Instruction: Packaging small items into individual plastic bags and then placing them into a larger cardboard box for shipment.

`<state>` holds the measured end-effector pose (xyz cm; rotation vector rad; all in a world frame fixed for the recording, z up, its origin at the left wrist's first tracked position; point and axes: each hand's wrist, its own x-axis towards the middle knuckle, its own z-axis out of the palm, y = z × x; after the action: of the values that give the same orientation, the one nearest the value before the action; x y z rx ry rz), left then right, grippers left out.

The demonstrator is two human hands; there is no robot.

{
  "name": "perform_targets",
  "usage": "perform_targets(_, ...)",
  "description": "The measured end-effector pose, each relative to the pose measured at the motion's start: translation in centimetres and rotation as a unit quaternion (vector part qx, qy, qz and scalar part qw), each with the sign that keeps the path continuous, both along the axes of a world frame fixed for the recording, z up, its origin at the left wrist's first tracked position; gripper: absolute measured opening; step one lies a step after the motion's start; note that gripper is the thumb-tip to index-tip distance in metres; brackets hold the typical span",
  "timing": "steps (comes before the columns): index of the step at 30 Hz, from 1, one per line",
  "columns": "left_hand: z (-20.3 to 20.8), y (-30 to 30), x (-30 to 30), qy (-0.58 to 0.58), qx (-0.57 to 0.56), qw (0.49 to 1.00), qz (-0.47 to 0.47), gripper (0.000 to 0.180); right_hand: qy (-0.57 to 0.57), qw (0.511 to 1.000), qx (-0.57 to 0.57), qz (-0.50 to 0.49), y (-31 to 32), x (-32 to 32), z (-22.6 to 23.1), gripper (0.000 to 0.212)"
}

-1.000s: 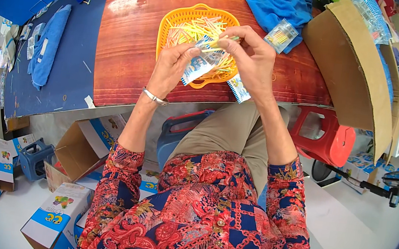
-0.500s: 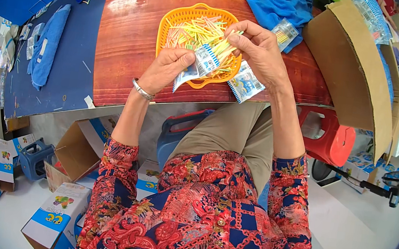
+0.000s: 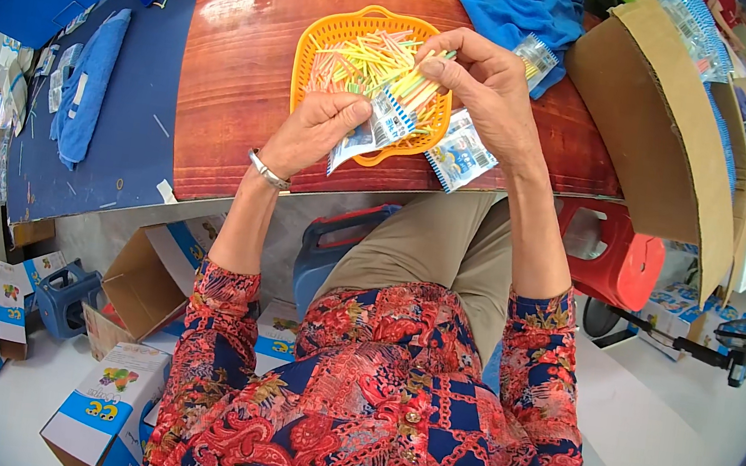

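"What lies nearest you?"

"On the desk (image 3: 240, 100), by its front edge, one blue-and-white packet (image 3: 462, 155). To its left, your left hand (image 3: 319, 129) has its grip closed on a second packet (image 3: 386, 127), over the near side of an orange basket (image 3: 303, 59)."

"And your right hand (image 3: 487, 98)?"

"Its grip pinches a bunch of pale sticks (image 3: 423, 88) above the loose heap (image 3: 357, 56) in the basket. Beyond, a blue cloth (image 3: 521, 14) lies crumpled."
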<state>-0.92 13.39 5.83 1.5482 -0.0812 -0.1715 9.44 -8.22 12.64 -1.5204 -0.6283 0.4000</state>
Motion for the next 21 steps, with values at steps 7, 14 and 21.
perform_targets(7, 0.2, -0.8, 0.2, -0.005, 0.004, 0.999, 0.044, 0.031, -0.059, 0.998, -0.004, 0.001, 1.0, -0.8, -0.6, 0.02)
perform_targets(14, 0.7, -1.8, 0.9, -0.059, 0.019, 0.985, 0.163, 0.026, -0.287, 0.951, -0.097, -0.057, 2.7, -2.2, -0.6, 0.025)
perform_targets(21, 0.2, -1.8, 1.2, -0.066, -0.122, 0.973, 0.184, 0.023, -0.253, 0.958, -0.093, -0.096, 2.7, -2.3, -1.3, 0.03)
